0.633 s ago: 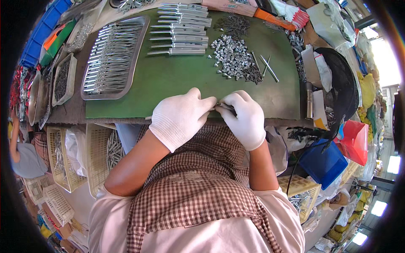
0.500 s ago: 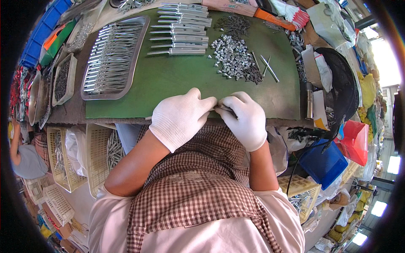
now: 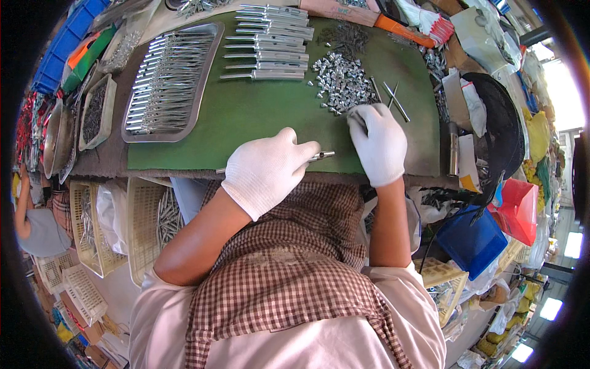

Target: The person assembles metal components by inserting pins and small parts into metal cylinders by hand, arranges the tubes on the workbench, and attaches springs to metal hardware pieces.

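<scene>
My left hand, in a white knit glove, is closed around a slim silver metal tube near the mat's front edge. The tube's end, with small holes, sticks out past the fingers to the right. My right hand, gloved alike, reaches to the near edge of a pile of small silver cone-shaped pieces. Its fingers are bent together over the pieces, and their tips are partly hidden. Beside that hand lie a few loose metal rods. Dark small screws or pins are heaped behind the pile.
A metal tray of silver rods stands on the left of the green mat. Finished-looking silver pieces with handles lie in a row at centre back. Yellowish crates sit below the table; a blue bin is at right.
My right hand has left the tube's end and moved up and right to the pile of small silver pieces. The left hand keeps its hold, and the tube's end now shows.
</scene>
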{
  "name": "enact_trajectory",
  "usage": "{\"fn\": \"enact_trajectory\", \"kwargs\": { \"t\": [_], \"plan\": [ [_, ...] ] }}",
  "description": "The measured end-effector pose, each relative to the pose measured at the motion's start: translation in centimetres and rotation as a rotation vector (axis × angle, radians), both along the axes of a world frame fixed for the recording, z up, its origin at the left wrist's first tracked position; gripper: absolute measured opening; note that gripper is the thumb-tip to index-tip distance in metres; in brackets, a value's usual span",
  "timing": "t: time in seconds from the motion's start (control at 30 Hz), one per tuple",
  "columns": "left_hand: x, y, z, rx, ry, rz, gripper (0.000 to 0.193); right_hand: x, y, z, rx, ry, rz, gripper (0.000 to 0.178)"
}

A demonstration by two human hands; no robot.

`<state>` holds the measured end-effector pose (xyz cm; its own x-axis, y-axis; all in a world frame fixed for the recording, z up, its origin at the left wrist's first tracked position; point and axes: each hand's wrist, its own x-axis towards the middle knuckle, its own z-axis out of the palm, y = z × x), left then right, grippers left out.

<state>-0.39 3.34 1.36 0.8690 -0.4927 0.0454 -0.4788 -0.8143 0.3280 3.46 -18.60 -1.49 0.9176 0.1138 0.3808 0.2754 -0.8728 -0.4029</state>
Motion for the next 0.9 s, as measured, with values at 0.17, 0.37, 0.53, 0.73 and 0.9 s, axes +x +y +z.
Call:
{"fn": "enact_trajectory", "kwargs": {
  "t": [0.17, 0.37, 0.53, 0.73, 0.9],
  "plan": [
    [0.0, 0.0, -0.2, -0.009, -0.01, 0.003, 0.021, -3.4, 1.2, 1.0, 0.332, 0.208, 0.23, 0.012],
    [0.1, 0.1, -0.2, 0.002, 0.006, -0.003, 0.025, -4.0, 2.1, 0.7, 0.21, 0.16, 0.248, 0.01],
    [0.1, 0.2, -0.5, -0.032, -0.004, -0.006, 0.024, -4.1, 2.3, 1.3, 0.161, 0.233, 0.204, 0.009],
    [-0.1, 0.2, -0.8, 0.023, -0.041, -0.022, 0.027, -4.4, 3.7, 2.9, -0.193, 0.193, 0.149, 0.015],
    [-0.2, 0.4, -1.8, 0.07, -0.112, -0.051, 0.031, -3.0, 2.1, 1.9, -0.037, 0.311, 0.255, 0.02]
  ]
}}
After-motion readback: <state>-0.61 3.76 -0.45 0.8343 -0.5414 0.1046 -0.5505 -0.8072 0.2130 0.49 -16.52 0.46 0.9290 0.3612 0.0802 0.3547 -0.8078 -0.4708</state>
